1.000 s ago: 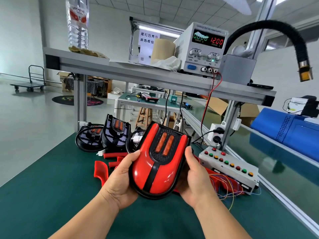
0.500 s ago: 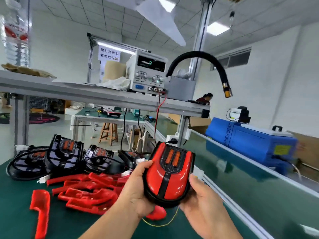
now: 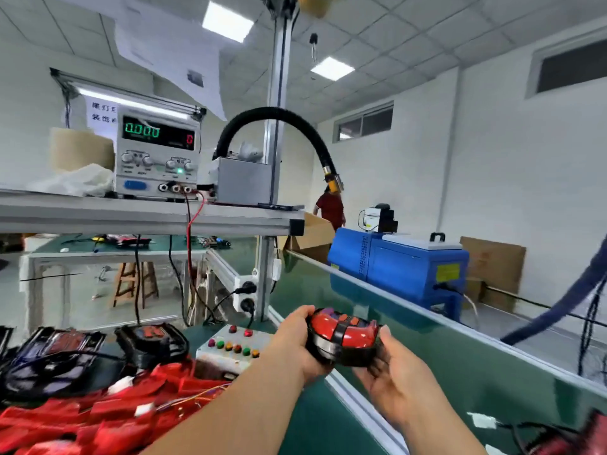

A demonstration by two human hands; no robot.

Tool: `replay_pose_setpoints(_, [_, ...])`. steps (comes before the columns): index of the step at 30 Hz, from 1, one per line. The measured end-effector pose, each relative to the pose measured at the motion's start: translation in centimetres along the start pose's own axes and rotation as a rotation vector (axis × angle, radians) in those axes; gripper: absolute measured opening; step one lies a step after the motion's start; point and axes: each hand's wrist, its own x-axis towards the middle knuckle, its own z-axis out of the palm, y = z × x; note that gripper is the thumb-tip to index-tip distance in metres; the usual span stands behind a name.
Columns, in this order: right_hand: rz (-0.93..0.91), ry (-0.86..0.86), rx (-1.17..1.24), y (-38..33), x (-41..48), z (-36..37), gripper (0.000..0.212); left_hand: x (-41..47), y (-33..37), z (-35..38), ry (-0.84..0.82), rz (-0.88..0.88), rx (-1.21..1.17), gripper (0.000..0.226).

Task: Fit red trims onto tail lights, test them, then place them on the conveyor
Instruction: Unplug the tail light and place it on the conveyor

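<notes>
A tail light with red trims (image 3: 343, 336) lies nearly flat between both hands, just above the near edge of the green conveyor (image 3: 427, 349). My left hand (image 3: 295, 339) grips its left side and my right hand (image 3: 391, 372) cups its right side from below. Loose red trims (image 3: 98, 412) are heaped on the bench at lower left. Black untrimmed tail lights (image 3: 52, 353) (image 3: 151, 343) sit behind the heap. Another tail light (image 3: 565, 438) lies on the belt at the lower right corner, blurred.
A test box with coloured buttons (image 3: 235, 348) stands left of my hands. A power supply (image 3: 157, 156) rests on the overhead shelf (image 3: 147, 215), beside a black hose (image 3: 279, 119). A blue machine (image 3: 400, 267) straddles the conveyor's far side. A person in red stands behind it.
The view has swung right toward the conveyor. Both hands have carried the tail light right and tipped it from upright to nearly flat over the belt's edge.
</notes>
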Motion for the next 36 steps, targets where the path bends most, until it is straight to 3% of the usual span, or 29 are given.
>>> replay_pose_setpoints(5, [0.045,0.022,-0.004,-1.1,3.6,-0.2,0.030,2.8,0.8,0.9,0.024,-0.035,-0.020,0.036])
replay_pose_setpoints(10, [0.038,0.065,-0.045,-0.9,6.8,-0.3,0.026,4.8,1.2,0.4,-0.007,-0.013,-0.007,0.052])
replay_pose_setpoints(17, [0.038,0.080,-0.063,0.5,9.8,-0.2,0.028,6.9,1.1,-1.1,0.031,0.135,-0.019,0.037])
replay_pose_setpoints(24, [0.177,0.099,-0.114,0.6,11.4,0.8,0.029,8.1,1.3,-0.7,0.108,0.222,-0.037,0.021])
replay_pose_setpoints(29, [0.212,0.081,-0.250,0.0,12.3,1.6,0.027,9.5,1.9,0.5,0.178,0.234,0.011,0.030])
replay_pose_setpoints(36, [0.222,0.106,-0.261,0.1,13.0,1.8,0.026,10.3,2.3,0.2,0.197,0.254,-0.016,0.034])
